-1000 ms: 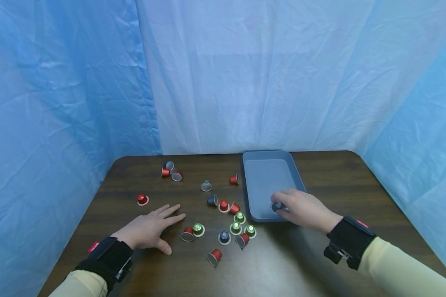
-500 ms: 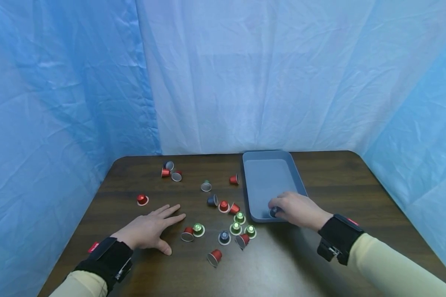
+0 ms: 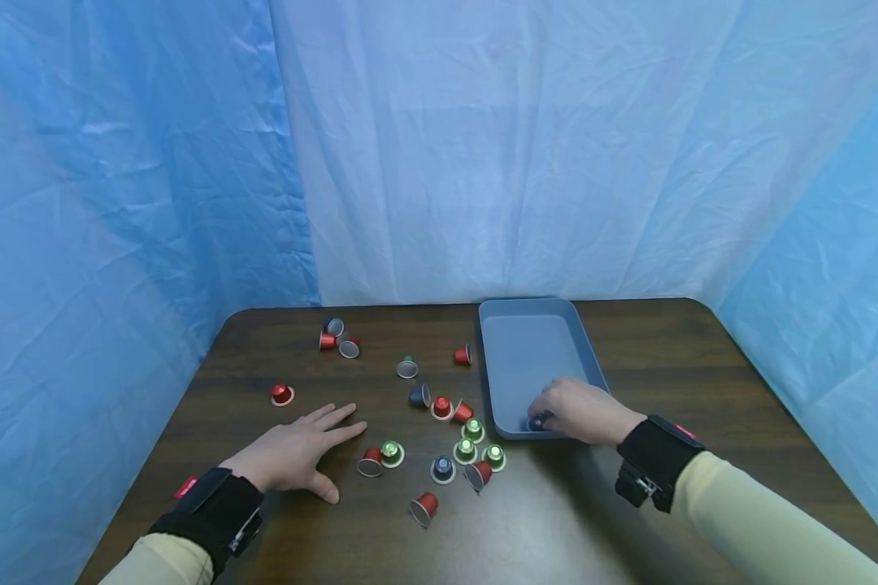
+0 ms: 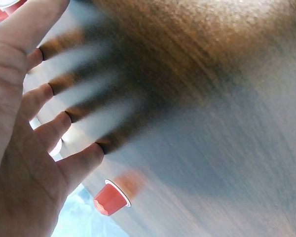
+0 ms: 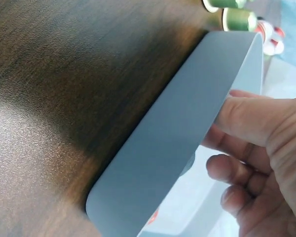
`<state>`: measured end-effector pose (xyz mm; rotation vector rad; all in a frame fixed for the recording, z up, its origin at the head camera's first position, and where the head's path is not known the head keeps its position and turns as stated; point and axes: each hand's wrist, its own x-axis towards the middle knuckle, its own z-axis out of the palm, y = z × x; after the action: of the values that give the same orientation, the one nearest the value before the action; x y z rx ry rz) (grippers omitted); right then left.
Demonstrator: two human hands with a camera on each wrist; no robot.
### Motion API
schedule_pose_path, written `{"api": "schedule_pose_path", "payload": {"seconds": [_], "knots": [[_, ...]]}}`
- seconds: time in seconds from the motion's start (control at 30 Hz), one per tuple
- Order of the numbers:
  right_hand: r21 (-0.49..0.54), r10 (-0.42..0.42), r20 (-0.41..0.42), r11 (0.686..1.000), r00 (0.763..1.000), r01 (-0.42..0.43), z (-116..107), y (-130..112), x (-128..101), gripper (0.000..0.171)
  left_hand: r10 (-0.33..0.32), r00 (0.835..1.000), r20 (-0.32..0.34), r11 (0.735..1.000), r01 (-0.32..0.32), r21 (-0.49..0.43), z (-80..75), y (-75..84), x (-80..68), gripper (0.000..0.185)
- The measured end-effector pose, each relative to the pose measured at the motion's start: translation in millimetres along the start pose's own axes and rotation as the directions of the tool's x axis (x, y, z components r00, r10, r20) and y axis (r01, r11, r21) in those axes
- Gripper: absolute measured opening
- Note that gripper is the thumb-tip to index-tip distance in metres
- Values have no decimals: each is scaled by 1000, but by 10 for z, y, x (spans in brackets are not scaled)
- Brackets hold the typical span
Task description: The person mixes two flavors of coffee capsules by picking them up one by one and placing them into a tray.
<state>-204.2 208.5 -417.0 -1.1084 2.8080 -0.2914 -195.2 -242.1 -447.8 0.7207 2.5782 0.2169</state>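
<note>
My right hand (image 3: pixel 578 410) reaches into the near end of the blue-grey tray (image 3: pixel 534 345), pinching a dark blue coffee capsule (image 3: pixel 536 421) low by the near left corner. In the right wrist view, the tray's wall (image 5: pixel 167 123) hides the fingertips and most of that capsule. Fingers spread, my left hand (image 3: pixel 300 455) rests on the table at the left and holds nothing. Nearest to it are a red capsule (image 3: pixel 370 461) and a green capsule (image 3: pixel 392 453) on its right. Another red capsule (image 3: pixel 281 394) stands beyond it.
Between hand and tray lie several red, green and blue capsules, among them a blue capsule (image 3: pixel 442 469) and a tipped red capsule (image 3: pixel 423 509). A small cluster with a red capsule (image 3: pixel 327 340) is near the far left edge. Blue sheeting (image 3: pixel 439 162) hangs behind the table (image 3: pixel 666 357).
My right hand has shifted left and slightly lower with the blue capsule, toward the tray's near left corner. The left hand and the capsules on the table stay put.
</note>
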Motion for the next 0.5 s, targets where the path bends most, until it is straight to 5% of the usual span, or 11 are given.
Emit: {"api": "schedule_pose_path", "payload": {"seconds": [0.3,0.5], "knots": [[36,46,-6,998,999,-46,3,12,-52,24,6,1000,-4,1000,-6,-4,-12,10,-2,101],[-20,162,-150,986,975,-167,-115,25,-154,34,5,1000,-4,1000,-5,5,-21,23,-12,101]]}}
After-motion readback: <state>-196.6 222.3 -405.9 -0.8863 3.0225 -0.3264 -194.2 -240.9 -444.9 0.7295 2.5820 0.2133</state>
